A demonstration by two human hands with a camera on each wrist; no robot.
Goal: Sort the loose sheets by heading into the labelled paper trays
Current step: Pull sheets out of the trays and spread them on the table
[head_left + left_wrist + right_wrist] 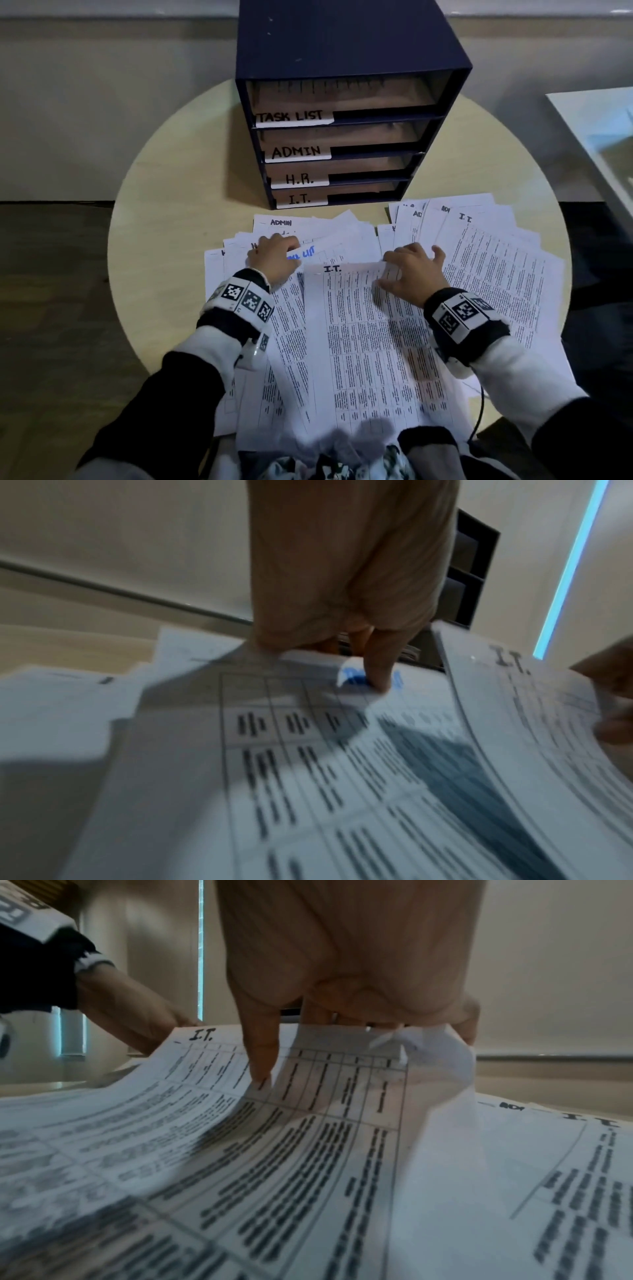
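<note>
A dark blue tray unit (342, 51) stands at the back of the round table, its slots labelled TASK LIST (291, 116), ADMIN (296, 151), H.R. (299, 179) and I.T. (301, 199). Loose printed sheets fan out in front of it. My right hand (411, 270) (342, 1042) pinches the top edge of a sheet headed I.T. (359, 342) (240, 1137) (531, 696), which is lifted and creased there. My left hand (274, 257) (356, 664) pinches the top edge of a sheet with a blue heading (310, 253) (404, 696), thumb on the heading.
Behind the left hand lies a sheet headed ADMIN (281, 222). A second fan at the right has another I.T. sheet (496, 260) on top. Bare table (171, 205) shows left of the papers. A white surface (599, 130) stands off to the right.
</note>
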